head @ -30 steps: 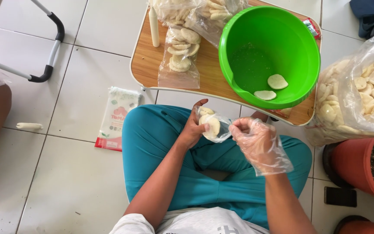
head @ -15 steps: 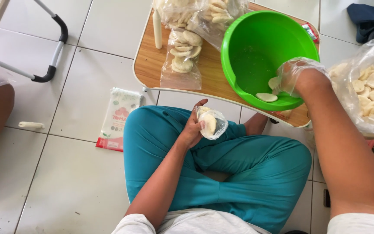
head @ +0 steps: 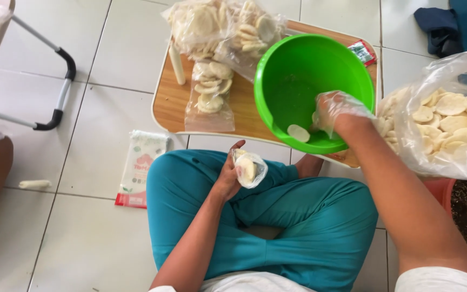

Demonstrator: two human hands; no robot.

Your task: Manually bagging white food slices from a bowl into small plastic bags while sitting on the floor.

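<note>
My left hand is over my lap and grips a small clear plastic bag with pale round crackers in it. My right hand, in a thin clear plastic glove, reaches down inside the green bowl and touches crackers at its bottom. One round cracker lies loose in the bowl, left of the glove. The bowl stands on a low wooden table in front of my crossed legs in teal trousers.
Filled clear bags of crackers lie on the table left of the bowl, beside a white candle. A large open bag of crackers stands at right. A pack of small bags lies on the tiled floor.
My right hand has left the small bag over my lap, gone into the green bowl and sunk deeper onto the crackers there. My left hand keeps the small bag in place.
</note>
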